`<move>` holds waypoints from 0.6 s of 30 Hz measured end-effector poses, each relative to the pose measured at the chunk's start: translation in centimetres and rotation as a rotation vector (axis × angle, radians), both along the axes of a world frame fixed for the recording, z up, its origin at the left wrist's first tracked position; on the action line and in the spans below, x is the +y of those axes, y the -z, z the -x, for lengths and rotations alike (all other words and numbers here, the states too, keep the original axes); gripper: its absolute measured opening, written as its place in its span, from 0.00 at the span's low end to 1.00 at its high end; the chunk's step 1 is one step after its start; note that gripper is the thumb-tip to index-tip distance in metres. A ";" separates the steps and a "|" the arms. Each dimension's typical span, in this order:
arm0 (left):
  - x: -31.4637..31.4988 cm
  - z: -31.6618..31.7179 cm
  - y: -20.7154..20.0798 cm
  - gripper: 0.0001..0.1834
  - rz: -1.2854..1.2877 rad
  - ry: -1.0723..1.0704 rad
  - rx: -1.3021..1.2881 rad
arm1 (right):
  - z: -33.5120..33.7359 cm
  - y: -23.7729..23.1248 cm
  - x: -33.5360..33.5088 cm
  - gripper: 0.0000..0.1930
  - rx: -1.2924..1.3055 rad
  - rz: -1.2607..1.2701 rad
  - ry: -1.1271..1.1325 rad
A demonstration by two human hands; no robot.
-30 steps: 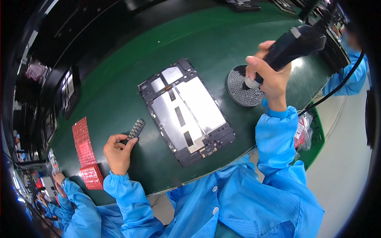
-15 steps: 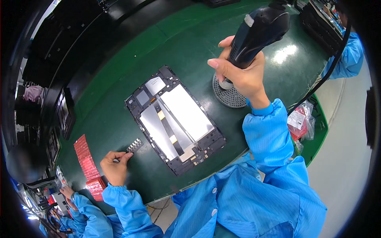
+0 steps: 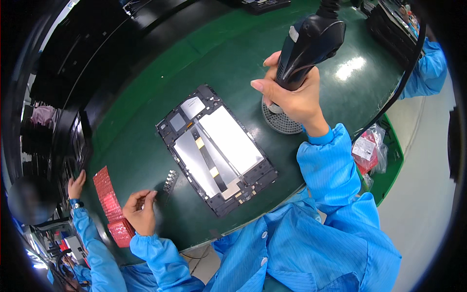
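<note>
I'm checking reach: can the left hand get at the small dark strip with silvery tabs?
Probably yes: the bare left hand is close beside the small dark strip, with only green tabletop visible between them.

A loose, bright blue jacket (image 3: pixel 311 243) is worn, with fine darker pinstripes and pale round buttons (image 3: pixel 264 235) down the front. Its long sleeves (image 3: pixel 328 168) are wrinkled and gathered, the right ending in a smooth blue cuff (image 3: pixel 321 138).

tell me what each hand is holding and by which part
The right hand grips the black handheld tool around its lower, narrower end. Whether the left hand pinches anything small cannot be told; a dark strip lies beside it.
</note>
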State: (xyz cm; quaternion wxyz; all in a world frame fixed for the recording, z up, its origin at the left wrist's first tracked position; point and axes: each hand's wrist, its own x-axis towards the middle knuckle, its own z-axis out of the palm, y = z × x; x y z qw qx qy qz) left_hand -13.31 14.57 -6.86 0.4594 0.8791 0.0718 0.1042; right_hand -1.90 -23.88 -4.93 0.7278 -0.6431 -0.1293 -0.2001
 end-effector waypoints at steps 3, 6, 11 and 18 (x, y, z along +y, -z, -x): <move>-0.4 0.0 -0.4 0.07 -0.268 0.035 -0.144 | 0.1 -0.3 1.1 0.17 0.057 -0.028 0.014; -2.4 -0.5 -0.8 0.13 -0.156 0.066 -0.130 | 1.1 -1.8 0.7 0.17 -0.064 0.017 0.113; -4.4 -1.7 0.2 0.06 -0.069 0.117 -0.063 | 1.2 -4.3 6.0 0.19 -0.210 -0.083 -0.162; -3.5 -3.2 4.0 0.04 0.214 0.044 -0.136 | -0.2 -5.4 17.6 0.17 -0.020 0.001 -0.476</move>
